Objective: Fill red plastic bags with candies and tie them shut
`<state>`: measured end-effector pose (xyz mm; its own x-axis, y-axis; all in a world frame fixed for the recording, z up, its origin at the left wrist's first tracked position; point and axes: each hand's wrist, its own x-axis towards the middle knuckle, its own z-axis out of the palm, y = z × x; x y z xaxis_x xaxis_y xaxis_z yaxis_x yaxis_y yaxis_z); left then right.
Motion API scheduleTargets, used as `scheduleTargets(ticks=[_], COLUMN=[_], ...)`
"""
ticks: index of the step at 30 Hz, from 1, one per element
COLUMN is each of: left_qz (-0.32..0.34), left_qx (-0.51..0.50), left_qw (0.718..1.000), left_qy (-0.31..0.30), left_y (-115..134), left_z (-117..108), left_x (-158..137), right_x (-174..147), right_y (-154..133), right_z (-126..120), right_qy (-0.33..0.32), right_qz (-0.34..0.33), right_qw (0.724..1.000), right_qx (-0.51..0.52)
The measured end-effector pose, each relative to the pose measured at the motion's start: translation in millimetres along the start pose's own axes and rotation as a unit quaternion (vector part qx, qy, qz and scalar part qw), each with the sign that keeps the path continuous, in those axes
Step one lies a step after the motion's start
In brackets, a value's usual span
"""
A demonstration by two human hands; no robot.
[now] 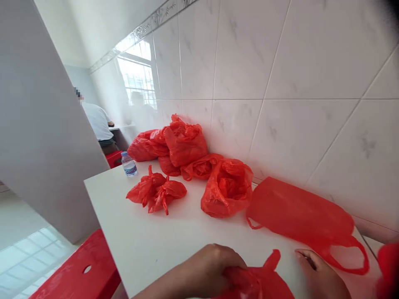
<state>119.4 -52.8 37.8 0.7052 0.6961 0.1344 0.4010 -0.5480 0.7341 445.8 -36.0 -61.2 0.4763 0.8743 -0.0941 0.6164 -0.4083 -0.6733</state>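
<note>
At the bottom of the head view, my left hand (215, 268) is closed around a red plastic bag (264, 284) with a pointed end sticking up. My right hand (324, 274) is to the right of that bag, its fingers curled together and slightly blurred; no object shows in them. Just beyond it, a flattened red plastic bag (299, 211) lies along the wall, its handle loop close to my right hand. Further in, an open-topped red bag (227, 189) holds crumpled red plastic. Two small knotted red bags (157, 191) rest on the table's left half.
Against the tiled wall (237, 74), a heap of filled red bags (181, 143) stands on the white table (168, 241). A water bottle (129, 164) is near the far left corner. A red stool (84, 270) is left, below a grey partition (46, 124). A person (96, 120) sits beyond.
</note>
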Motion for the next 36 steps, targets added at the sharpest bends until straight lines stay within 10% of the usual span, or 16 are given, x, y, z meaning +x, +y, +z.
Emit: scheduleTargets(ticks=[6,12,19,30,36], left_qz=[-0.105,-0.212,-0.319,-0.398,-0.315], left_qx=[0.021,0.121,0.317,0.237,0.252], left_qw=[0.98,0.888,0.832,0.79,0.795], left_qy=[0.169,0.389,0.324,0.402,0.453], left_y=[-16,-66,-123,-170,-150], left_z=[-69,-85,-53,-58,-31], left_x=[-38,-48,-49,27,43], right_x=[15,22,16,12,2], right_y=[9,13,-2,-1,-7], right_z=[4,6,1,2,14], right_qy=[-0.018,-0.031,-0.035,-0.028,0.14], right_qz=[0.045,0.053,0.067,0.044,-0.04], right_qw=[0.999,0.998,0.997,0.998,0.989], right_qx=[-0.02,-0.002,0.016,0.021,0.007])
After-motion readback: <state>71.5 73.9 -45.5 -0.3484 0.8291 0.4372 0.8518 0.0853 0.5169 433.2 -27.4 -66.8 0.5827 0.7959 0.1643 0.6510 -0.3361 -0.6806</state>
